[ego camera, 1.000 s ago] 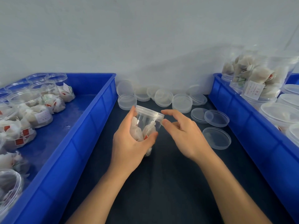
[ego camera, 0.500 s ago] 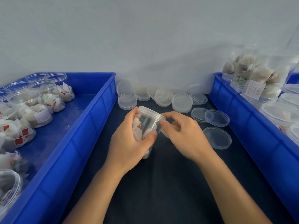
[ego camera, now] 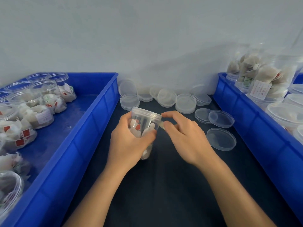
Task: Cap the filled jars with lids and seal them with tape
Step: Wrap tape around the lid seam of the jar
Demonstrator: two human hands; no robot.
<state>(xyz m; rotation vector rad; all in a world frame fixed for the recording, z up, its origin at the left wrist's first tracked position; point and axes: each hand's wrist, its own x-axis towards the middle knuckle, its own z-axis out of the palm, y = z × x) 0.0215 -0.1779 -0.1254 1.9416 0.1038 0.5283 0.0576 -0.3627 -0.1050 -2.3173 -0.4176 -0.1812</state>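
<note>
Dark tabletop (ego camera: 164, 185) at frame centre, between blue bins (ego camera: 91, 128); left hand (ego camera: 129, 143) curls around the capped jar (ego camera: 144, 125); right hand (ego camera: 185, 138) pinches a tape strip (ego camera: 161, 125) at its lid (ego camera: 146, 113).

You are at a small packing bench: dark table top (ego camera: 164, 194) against a bare pale wall (ego camera: 147, 38), blue plastic crates (ego camera: 91, 128) on both sides holding filled jars (ego camera: 37, 112) (tea-bag-like sachets), loose clear lids (ego camera: 185, 102) stacked behind.
</note>
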